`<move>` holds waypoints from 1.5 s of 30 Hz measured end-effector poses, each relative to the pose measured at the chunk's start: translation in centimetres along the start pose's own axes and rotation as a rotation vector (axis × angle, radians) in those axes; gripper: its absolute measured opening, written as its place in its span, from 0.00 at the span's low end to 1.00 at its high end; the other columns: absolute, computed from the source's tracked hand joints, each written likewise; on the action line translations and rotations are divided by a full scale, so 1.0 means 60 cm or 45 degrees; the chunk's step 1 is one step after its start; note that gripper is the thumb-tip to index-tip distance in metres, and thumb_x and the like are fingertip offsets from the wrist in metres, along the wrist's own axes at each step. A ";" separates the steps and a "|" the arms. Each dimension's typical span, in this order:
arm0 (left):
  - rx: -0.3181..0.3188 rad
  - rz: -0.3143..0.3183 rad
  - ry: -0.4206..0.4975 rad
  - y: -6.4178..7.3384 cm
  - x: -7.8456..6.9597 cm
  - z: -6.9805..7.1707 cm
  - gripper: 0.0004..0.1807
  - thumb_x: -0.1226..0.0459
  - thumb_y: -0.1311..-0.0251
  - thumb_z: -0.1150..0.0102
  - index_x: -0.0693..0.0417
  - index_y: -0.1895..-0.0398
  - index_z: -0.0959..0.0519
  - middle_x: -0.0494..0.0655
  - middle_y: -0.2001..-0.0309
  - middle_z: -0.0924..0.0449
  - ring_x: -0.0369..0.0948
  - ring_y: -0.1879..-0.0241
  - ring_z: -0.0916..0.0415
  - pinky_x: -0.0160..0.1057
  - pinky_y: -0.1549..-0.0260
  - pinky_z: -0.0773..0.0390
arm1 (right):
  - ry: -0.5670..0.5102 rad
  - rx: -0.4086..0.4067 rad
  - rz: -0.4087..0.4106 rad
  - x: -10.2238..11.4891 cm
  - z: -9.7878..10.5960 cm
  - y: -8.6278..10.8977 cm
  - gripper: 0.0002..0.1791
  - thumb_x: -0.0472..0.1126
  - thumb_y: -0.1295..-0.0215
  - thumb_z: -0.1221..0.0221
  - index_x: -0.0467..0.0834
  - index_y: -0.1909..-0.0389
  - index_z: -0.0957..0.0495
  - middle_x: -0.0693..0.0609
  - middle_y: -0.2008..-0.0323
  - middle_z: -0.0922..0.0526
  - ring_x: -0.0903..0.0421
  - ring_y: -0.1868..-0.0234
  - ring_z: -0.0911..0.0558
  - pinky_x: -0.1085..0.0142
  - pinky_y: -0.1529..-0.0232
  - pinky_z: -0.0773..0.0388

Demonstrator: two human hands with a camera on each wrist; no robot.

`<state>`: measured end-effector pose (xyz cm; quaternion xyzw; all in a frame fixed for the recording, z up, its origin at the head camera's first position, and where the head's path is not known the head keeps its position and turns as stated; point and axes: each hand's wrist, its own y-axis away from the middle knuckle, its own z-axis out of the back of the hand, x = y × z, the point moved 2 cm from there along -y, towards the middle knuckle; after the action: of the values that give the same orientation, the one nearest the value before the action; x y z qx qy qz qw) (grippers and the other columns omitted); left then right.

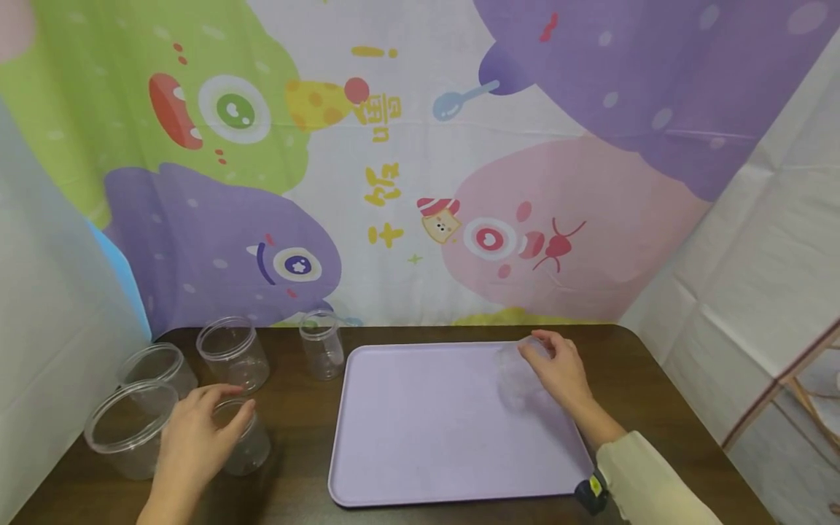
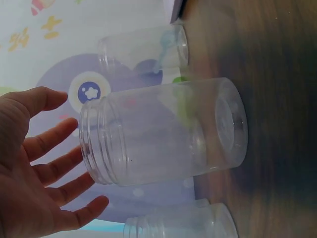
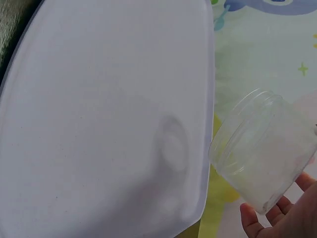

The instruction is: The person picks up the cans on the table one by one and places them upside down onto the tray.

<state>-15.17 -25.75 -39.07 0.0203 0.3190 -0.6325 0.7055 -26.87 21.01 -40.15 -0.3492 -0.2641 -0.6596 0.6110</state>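
Observation:
My right hand (image 1: 563,373) holds a clear plastic jar (image 3: 265,148) above the far right of the lilac tray (image 1: 453,430). It grips the jar by its base end. In the right wrist view the jar's ringed mouth faces the tray at a tilt, and its shadow falls on the tray. At the left, my left hand (image 1: 193,441) hovers by the rim of a smaller clear jar (image 2: 163,134) that stands upright on the table. Its fingers are spread, the thumb apart from them. Whether a fingertip touches the rim I cannot tell.
A wide clear jar (image 1: 125,459) stands left of my left hand. Behind it are two more clear jars (image 1: 160,372) (image 1: 243,364), and a narrow one (image 1: 323,350) stands near the tray's far left corner. A printed cloth (image 1: 407,284) hangs behind the brown table (image 1: 298,452).

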 end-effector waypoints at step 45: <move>0.165 0.036 0.015 -0.003 0.016 -0.015 0.24 0.56 0.41 0.41 0.68 0.51 0.25 0.74 0.48 0.31 0.69 0.49 0.34 0.66 0.54 0.33 | 0.376 -0.074 0.235 -0.012 -0.042 -0.042 0.28 0.51 0.48 0.41 0.43 0.45 0.26 0.38 0.45 0.30 0.41 0.41 0.35 0.42 0.47 0.36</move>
<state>-15.73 -26.21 -40.18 0.0741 0.2810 -0.6416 0.7098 -29.72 19.79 -42.09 -0.2887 -0.1192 -0.6522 0.6907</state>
